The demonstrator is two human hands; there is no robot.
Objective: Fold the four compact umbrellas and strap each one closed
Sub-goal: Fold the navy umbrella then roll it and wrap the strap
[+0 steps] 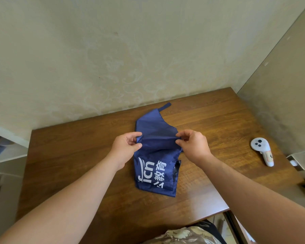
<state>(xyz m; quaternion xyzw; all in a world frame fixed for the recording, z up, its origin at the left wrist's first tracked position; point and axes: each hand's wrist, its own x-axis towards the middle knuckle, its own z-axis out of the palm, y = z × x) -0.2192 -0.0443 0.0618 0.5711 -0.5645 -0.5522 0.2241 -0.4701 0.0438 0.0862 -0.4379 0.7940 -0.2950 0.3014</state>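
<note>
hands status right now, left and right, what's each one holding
Left hand: pinching the left edge of the blue umbrella canopy.
Right hand: pinching the canopy's right edge.

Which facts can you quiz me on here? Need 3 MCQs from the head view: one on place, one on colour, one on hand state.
1. Where does the white controller lie on the wooden table?
A. Right of the umbrella
B. Left of the umbrella
C. On top of the umbrella

2. What colour is the umbrella fabric?
A. Red
B. Navy blue with white print
C. Plain black

3. What are the hands doing?
A. Both lie flat on the table
B. Only the left touches the fabric
C. Both pinch the fabric at its opposite edges

Answers:
1 A: the controller sits apart from the umbrella, toward the table's right edge.
2 B: dark blue cloth with white lettering on its near half.
3 C: the left hand and the right hand each pinch a fold of cloth between thumb and fingers.
</note>
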